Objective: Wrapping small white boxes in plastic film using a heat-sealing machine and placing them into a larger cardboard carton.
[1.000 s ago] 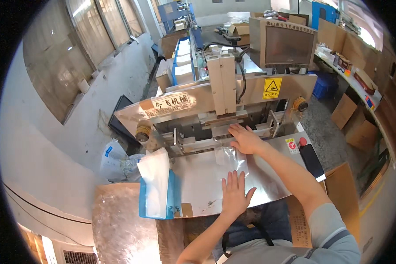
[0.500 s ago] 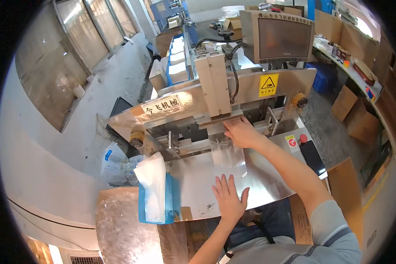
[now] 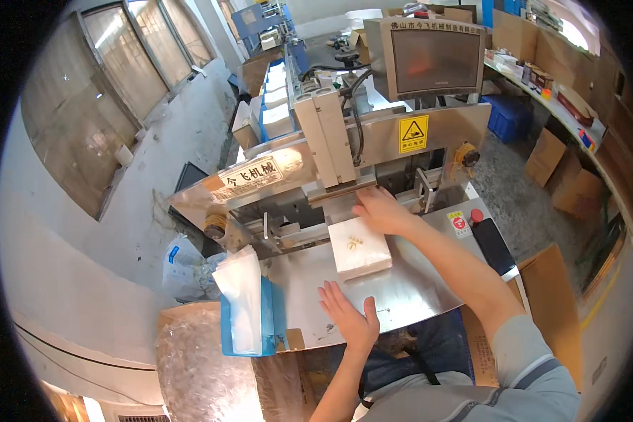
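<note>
A square white stack of napkins (image 3: 359, 250) with a small gold print lies on the steel tabletop (image 3: 299, 281), at the mouth of the machine. My right hand (image 3: 385, 213) reaches over its far right corner, fingers stretched toward the slot below the upright metal column (image 3: 325, 141). Some of its fingertips are hidden at the machine's edge. On the near side of the stack, my left hand (image 3: 350, 318) is open, fingers extended and thumb apart, holding nothing. A small gap separates it from the stack.
At the table's left edge, a blue bin (image 3: 276, 309) holds a sheaf of thin, whitish plastic bags (image 3: 240, 299). A black phone (image 3: 493, 246) and a red button (image 3: 477, 215) sit at the right. Behind the steel crossbar (image 3: 446, 133) stands a monitor (image 3: 435, 62).
The white napkin stack has come out onto the tabletop, where a flat clear bag lay before. My left hand has shifted slightly left and nearer to me. My right hand stays by the slot.
</note>
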`<action>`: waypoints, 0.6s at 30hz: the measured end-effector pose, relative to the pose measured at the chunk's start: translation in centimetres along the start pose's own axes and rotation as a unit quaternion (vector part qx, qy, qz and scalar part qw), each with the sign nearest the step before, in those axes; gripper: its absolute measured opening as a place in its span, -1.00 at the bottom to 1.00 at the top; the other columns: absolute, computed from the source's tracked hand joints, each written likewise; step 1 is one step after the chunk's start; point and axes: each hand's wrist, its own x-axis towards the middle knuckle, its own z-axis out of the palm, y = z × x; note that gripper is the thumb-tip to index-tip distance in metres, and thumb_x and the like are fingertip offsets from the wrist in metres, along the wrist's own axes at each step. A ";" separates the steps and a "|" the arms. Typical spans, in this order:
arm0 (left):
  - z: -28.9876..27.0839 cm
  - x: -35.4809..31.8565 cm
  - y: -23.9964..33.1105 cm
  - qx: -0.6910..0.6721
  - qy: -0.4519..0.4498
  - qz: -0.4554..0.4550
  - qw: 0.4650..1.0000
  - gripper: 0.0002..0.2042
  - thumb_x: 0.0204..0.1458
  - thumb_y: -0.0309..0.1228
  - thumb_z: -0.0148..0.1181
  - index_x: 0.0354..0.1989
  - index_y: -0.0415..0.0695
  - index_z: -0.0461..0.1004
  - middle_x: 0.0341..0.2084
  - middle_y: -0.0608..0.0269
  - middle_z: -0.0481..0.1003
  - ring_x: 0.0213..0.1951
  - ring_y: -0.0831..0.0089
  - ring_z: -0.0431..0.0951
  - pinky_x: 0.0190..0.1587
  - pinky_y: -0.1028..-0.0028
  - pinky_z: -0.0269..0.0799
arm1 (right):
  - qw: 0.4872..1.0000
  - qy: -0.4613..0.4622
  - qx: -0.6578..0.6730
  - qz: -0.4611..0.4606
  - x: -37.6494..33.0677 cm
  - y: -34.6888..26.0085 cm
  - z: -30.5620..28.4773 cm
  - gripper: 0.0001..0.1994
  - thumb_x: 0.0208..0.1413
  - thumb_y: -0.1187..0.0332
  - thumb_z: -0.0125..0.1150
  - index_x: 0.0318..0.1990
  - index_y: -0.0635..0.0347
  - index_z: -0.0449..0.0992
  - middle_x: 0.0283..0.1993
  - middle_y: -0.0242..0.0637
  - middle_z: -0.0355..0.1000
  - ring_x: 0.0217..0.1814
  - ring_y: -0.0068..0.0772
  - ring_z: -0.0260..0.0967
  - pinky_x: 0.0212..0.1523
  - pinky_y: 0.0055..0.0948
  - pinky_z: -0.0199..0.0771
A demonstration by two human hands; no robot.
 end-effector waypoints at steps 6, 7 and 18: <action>0.2 0.0 -0.6 -0.036 0.001 -0.006 0.999 -0.20 0.17 -0.21 0.14 0.40 -0.48 -0.11 0.37 -0.40 -0.02 0.42 -0.38 -0.15 0.42 -0.12 -0.28 | 0.953 0.008 0.256 0.165 -9.9 -0.4 1.0 -0.30 0.32 0.12 0.08 0.42 0.42 0.04 0.38 0.19 0.20 0.41 0.01 0.22 0.36 -0.19 0.21; 0.2 0.1 -0.5 -0.066 0.006 -0.018 0.998 -0.23 0.19 -0.24 0.12 0.40 -0.47 -0.11 0.37 -0.38 0.00 0.43 -0.32 -0.12 0.43 -0.05 -0.24 | 0.952 0.011 0.256 0.167 -11.4 -0.3 1.6 -0.30 0.32 0.12 0.08 0.42 0.42 0.04 0.38 0.19 0.20 0.41 0.01 0.22 0.36 -0.19 0.21; 1.3 7.6 -2.3 -0.364 -0.010 -0.224 0.904 -0.30 0.31 -0.17 0.03 0.41 -0.43 -0.06 0.41 -0.22 0.04 0.43 0.11 0.07 0.42 0.30 -0.01 | 0.911 0.046 0.354 0.207 -15.1 -2.0 2.9 -0.19 0.26 -0.06 0.09 0.37 0.53 0.10 0.41 0.29 0.12 0.46 0.11 0.12 0.43 -0.23 0.10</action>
